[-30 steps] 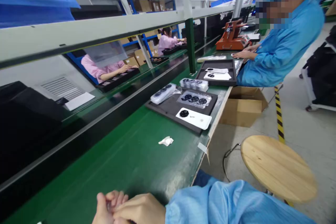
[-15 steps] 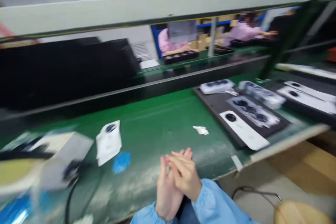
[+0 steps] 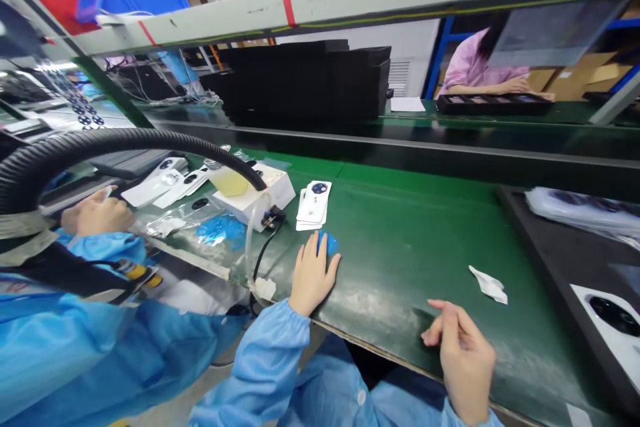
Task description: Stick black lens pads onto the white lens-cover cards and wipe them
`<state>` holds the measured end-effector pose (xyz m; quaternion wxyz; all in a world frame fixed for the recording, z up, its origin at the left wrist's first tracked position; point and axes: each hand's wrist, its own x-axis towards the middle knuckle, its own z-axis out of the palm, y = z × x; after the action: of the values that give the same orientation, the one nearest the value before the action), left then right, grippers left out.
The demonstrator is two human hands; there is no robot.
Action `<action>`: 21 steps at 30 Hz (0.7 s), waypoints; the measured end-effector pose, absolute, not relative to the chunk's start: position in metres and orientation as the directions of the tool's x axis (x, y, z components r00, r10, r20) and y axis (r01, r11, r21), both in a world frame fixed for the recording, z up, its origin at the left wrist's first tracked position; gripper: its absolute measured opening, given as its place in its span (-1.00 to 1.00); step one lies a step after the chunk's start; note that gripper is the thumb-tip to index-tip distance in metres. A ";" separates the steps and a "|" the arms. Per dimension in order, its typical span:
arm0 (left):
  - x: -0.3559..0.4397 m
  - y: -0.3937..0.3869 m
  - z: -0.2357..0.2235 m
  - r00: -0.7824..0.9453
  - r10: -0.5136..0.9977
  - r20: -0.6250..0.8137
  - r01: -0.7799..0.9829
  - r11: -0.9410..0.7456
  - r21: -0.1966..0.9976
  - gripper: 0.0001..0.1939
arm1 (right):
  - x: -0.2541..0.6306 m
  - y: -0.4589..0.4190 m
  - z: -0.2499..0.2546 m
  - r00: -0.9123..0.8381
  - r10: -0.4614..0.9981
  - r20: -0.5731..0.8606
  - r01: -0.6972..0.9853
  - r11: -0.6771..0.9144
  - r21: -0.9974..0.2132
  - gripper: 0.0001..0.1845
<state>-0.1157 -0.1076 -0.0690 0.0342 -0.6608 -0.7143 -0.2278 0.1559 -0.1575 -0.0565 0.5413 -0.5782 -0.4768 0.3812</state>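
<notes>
My left hand lies flat on the green bench, fingers spread. Its fingertips rest at a small piece of blue film, partly covering it. Just beyond is a small stack of white phone-shaped sheets, the top one bearing a round black camera-lens cutout. My right hand hovers over the bench's front edge, loosely bent with its fingers apart and nothing visible in it. A crumpled white scrap lies beyond it. A dark tray on the right carries another white phone-shaped piece and plastic-wrapped parts.
A white box with a cable and tube stands left of the stack. A ribbed black hose arches over a co-worker's hands at left. Black bins stand behind; a person in pink sits across.
My view has swung left. My hands, earlier pressed together, have parted: the left has moved onto the blue film, the right stays off to the right.
</notes>
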 end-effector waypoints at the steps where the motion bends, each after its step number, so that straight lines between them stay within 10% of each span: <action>1: -0.114 -0.107 -0.068 -0.102 0.934 0.344 0.961 0.002 0.278 -0.45 | 0.156 -0.158 -0.057 0.249 0.966 0.074 0.146 0.038 -0.989 -0.59; 16: -0.101 -0.102 -0.056 0.068 0.962 0.263 0.960 -0.135 0.246 -0.51 | 0.165 -0.205 -0.059 0.222 0.975 0.000 0.176 -0.041 -0.984 -0.61; 21: -0.089 -0.119 -0.053 0.140 0.970 0.197 0.957 -0.184 0.225 -0.50 | 0.154 -0.225 -0.054 0.207 0.959 -0.196 -0.168 -0.163 -0.972 -0.59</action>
<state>-0.0894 -0.1185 -0.0532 -0.0227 -0.7548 -0.6383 -0.1495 0.1539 -0.2253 -0.0541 0.5412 -0.5573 -0.3546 0.5204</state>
